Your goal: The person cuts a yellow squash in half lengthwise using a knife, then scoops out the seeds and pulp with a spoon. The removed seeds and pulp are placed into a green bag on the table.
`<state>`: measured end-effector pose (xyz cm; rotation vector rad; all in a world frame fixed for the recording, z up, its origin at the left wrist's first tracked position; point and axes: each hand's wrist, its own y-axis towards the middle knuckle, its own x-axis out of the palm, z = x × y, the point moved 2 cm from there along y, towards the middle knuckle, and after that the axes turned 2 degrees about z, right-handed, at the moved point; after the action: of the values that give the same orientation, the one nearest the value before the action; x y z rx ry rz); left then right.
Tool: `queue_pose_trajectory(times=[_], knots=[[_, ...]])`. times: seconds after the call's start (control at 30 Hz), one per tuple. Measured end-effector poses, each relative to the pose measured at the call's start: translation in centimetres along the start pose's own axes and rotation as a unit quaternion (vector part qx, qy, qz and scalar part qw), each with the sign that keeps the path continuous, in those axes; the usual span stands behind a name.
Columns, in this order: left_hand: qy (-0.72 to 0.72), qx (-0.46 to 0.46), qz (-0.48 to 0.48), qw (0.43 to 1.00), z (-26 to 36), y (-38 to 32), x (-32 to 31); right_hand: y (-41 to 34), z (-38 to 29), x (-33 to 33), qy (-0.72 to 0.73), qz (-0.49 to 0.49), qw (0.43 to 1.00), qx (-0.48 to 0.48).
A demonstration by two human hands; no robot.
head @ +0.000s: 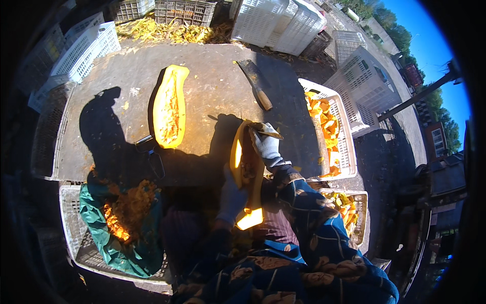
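Note:
My left hand (pixel 232 199), in a pale glove and in shadow, holds the side of a hollowed squash half (pixel 259 182) above my lap. My right hand (pixel 267 146), in a white glove, is closed around a tool with a brownish handle (pixel 271 131) at the squash's far end. The tool's working end is hidden. Another squash half (pixel 169 108) lies cut face up on the worktable (pixel 205 76), stringy flesh showing. Beside its near end lies a small metal hand tool (pixel 144 140), partly in shadow. A cleaver (pixel 255 83) with a wooden handle rests farther back.
At near left, a crate (pixel 70 216) holds a green sack (pixel 97 235) of orange pulp. Crates of orange pieces (pixel 347 140) and peelings (pixel 362 212) stand at right. White stacked crates (pixel 262 22) stand behind the table, near yellow peelings (pixel 167 32) on the ground.

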<state>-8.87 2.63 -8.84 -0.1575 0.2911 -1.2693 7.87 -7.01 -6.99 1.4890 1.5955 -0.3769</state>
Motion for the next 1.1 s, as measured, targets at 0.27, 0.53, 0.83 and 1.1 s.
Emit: queue_pose_trajectory(times=[0.27,0.53,0.83,1.1], knots=[[0.023,0.0,-0.007,1.0,-0.9,0.3,0.2,-0.7,-3.9,-1.9,0.024,-0.066,0.996,-0.053],[0.033,0.011,0.017,0.999,-1.7,0.5,0.0,-1.8,-4.2,-3.9,0.067,-0.088,0.988,-0.109],[0.053,0.022,0.02,0.998,-2.8,0.6,0.2,-0.1,0.4,-1.0,0.039,0.068,0.997,0.005],[0.032,0.05,-0.001,0.998,-2.6,1.0,0.1,0.6,0.5,-0.3,0.059,-0.008,0.998,0.029]])
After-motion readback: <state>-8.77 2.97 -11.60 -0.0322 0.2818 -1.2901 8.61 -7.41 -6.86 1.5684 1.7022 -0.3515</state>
